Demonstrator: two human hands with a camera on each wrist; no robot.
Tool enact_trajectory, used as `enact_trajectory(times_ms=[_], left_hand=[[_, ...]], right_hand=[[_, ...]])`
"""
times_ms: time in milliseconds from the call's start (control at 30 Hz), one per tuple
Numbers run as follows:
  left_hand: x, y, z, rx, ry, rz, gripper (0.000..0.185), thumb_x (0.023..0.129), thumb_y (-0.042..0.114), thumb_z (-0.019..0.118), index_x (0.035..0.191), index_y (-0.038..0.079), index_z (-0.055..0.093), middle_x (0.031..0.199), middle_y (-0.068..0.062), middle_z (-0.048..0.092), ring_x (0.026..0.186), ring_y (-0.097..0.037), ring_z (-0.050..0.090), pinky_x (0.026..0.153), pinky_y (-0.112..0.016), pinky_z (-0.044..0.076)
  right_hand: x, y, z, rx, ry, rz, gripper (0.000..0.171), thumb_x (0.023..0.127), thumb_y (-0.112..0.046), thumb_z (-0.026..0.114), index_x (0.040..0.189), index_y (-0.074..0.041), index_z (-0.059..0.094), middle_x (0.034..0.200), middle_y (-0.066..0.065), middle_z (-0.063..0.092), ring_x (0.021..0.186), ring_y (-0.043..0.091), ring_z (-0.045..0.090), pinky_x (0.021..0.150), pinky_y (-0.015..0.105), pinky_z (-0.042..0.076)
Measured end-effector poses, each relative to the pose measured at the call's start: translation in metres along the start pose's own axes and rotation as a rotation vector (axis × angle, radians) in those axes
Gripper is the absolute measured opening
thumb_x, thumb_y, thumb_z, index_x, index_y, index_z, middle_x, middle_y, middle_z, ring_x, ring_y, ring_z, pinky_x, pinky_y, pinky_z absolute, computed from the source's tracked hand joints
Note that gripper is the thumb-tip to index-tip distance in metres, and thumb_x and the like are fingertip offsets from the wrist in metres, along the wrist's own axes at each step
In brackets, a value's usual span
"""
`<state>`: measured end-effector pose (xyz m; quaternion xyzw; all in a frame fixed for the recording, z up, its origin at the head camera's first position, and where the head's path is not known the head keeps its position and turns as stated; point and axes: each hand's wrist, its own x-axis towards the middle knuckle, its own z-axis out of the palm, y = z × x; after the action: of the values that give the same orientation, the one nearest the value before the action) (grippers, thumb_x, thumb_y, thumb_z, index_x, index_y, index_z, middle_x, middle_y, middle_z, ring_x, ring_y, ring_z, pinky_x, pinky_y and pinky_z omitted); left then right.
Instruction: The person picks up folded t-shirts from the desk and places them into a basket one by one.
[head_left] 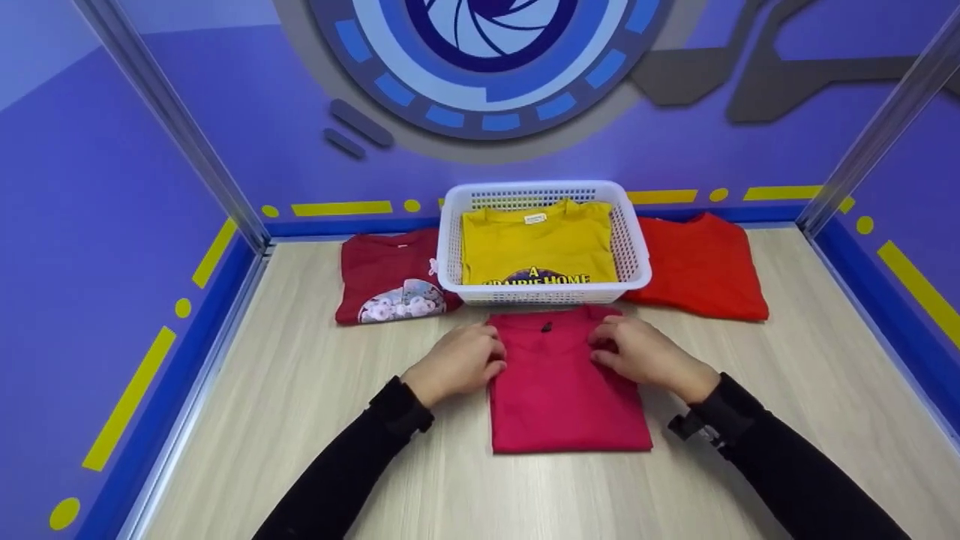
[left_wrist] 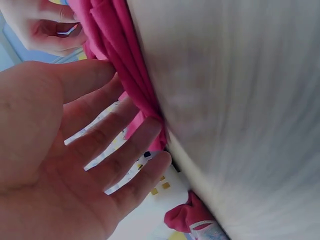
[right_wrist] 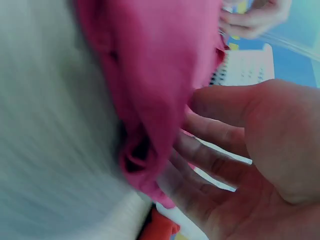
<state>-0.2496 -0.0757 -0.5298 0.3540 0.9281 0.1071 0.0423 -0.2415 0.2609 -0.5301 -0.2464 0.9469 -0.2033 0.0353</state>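
A folded crimson T-shirt (head_left: 566, 405) lies flat on the table in front of the basket, its collar toward the back. My left hand (head_left: 459, 361) is at its left edge. The left wrist view shows these fingers (left_wrist: 142, 137) spread and fairly straight, tips touching the layered folds. At the right edge, near the shoulder, is my right hand (head_left: 643, 352), thumb and fingertips against the cloth. Its gently bent fingers (right_wrist: 212, 162) touch the side in the right wrist view, where the shirt's edge (right_wrist: 145, 120) bulges and gapes. Some fingertips are hidden by cloth.
A white plastic basket (head_left: 544, 298) holding a folded yellow T-shirt (head_left: 536, 244) stands just behind the crimson one. A dark red printed T-shirt (head_left: 390, 270) lies left of it, an orange-red T-shirt (head_left: 701, 266) right. Blue panels (head_left: 225, 97) wall the table.
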Motion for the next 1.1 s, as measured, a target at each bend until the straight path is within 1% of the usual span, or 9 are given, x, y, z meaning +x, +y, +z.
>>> enact_trajectory(times_ms=[133, 233, 300, 400, 500, 600, 800, 1000, 1100], left_hand=[[0.002, -0.004, -0.004, -0.032, 0.079, -0.01, 0.018, 0.108, 0.025, 0.07, 0.111, 0.014, 0.084, 0.106, -0.004, 0.077, 0.103, -0.024, 0.073, 0.096, -0.043, 0.061], [0.005, -0.011, -0.004, -0.09, 0.169, -0.074, 0.019, 0.107, 0.022, 0.07, 0.114, 0.009, 0.083, 0.106, -0.008, 0.077, 0.102, -0.027, 0.073, 0.096, -0.044, 0.061], [0.009, -0.015, -0.003, -0.124, 0.196, -0.127, 0.023, 0.107, 0.021, 0.07, 0.121, 0.006, 0.081, 0.112, -0.01, 0.076, 0.106, -0.03, 0.074, 0.099, -0.045, 0.061], [0.014, -0.018, -0.001, -0.152, 0.177, -0.18, 0.033, 0.108, 0.021, 0.069, 0.134, 0.002, 0.075, 0.123, -0.015, 0.076, 0.116, -0.035, 0.073, 0.108, -0.048, 0.059], [0.021, -0.018, 0.001, -0.135, 0.141, -0.2, 0.036, 0.109, 0.022, 0.068, 0.138, 0.001, 0.072, 0.128, -0.019, 0.075, 0.122, -0.038, 0.071, 0.112, -0.05, 0.057], [0.027, -0.016, 0.002, -0.114, 0.125, -0.223, 0.035, 0.11, 0.022, 0.068, 0.137, 0.001, 0.072, 0.126, -0.019, 0.076, 0.121, -0.038, 0.072, 0.111, -0.051, 0.057], [0.034, -0.011, 0.006, -0.074, 0.129, -0.265, 0.03, 0.108, 0.02, 0.069, 0.131, 0.002, 0.075, 0.12, -0.017, 0.076, 0.115, -0.037, 0.073, 0.104, -0.05, 0.059], [0.037, -0.008, 0.011, -0.048, 0.15, -0.245, 0.026, 0.107, 0.016, 0.069, 0.127, 0.001, 0.076, 0.117, -0.018, 0.076, 0.111, -0.038, 0.074, 0.101, -0.051, 0.06], [0.038, -0.008, 0.012, -0.039, 0.165, -0.229, 0.023, 0.107, 0.015, 0.07, 0.124, 0.001, 0.076, 0.116, -0.017, 0.076, 0.109, -0.037, 0.074, 0.102, -0.05, 0.06]], right_hand=[[-0.002, 0.009, -0.016, 0.058, 0.09, 0.092, 0.016, 0.1, -0.01, 0.078, 0.113, -0.002, 0.082, 0.106, 0.012, 0.078, 0.097, 0.028, 0.071, 0.09, 0.051, 0.06], [-0.001, 0.017, -0.023, 0.043, 0.163, 0.148, 0.019, 0.103, -0.009, 0.073, 0.115, 0.002, 0.081, 0.109, 0.017, 0.077, 0.097, 0.032, 0.073, 0.089, 0.054, 0.061], [-0.001, 0.022, -0.024, 0.022, 0.168, 0.179, 0.023, 0.105, -0.009, 0.069, 0.12, 0.004, 0.079, 0.114, 0.021, 0.076, 0.103, 0.037, 0.073, 0.093, 0.057, 0.06], [0.002, 0.027, -0.021, 0.008, 0.135, 0.203, 0.027, 0.108, -0.011, 0.065, 0.125, 0.006, 0.076, 0.12, 0.024, 0.074, 0.113, 0.043, 0.071, 0.101, 0.062, 0.057], [0.007, 0.03, -0.016, 0.021, 0.104, 0.212, 0.03, 0.109, -0.012, 0.063, 0.131, 0.007, 0.073, 0.123, 0.026, 0.072, 0.119, 0.046, 0.069, 0.106, 0.063, 0.055], [0.013, 0.029, -0.011, 0.024, 0.094, 0.203, 0.03, 0.109, -0.012, 0.063, 0.13, 0.007, 0.073, 0.12, 0.025, 0.073, 0.118, 0.045, 0.069, 0.105, 0.063, 0.054], [0.024, 0.022, -0.003, -0.021, 0.106, 0.2, 0.024, 0.106, -0.01, 0.065, 0.122, 0.005, 0.076, 0.116, 0.025, 0.074, 0.114, 0.046, 0.071, 0.101, 0.061, 0.057], [0.026, 0.016, 0.006, -0.097, 0.163, 0.234, 0.016, 0.101, -0.01, 0.07, 0.107, 0.002, 0.079, 0.12, 0.028, 0.072, 0.111, 0.053, 0.07, 0.096, 0.063, 0.058], [0.027, 0.015, 0.011, -0.118, 0.179, 0.275, 0.017, 0.101, -0.011, 0.07, 0.11, 0.001, 0.079, 0.122, 0.028, 0.072, 0.111, 0.054, 0.07, 0.094, 0.064, 0.058]])
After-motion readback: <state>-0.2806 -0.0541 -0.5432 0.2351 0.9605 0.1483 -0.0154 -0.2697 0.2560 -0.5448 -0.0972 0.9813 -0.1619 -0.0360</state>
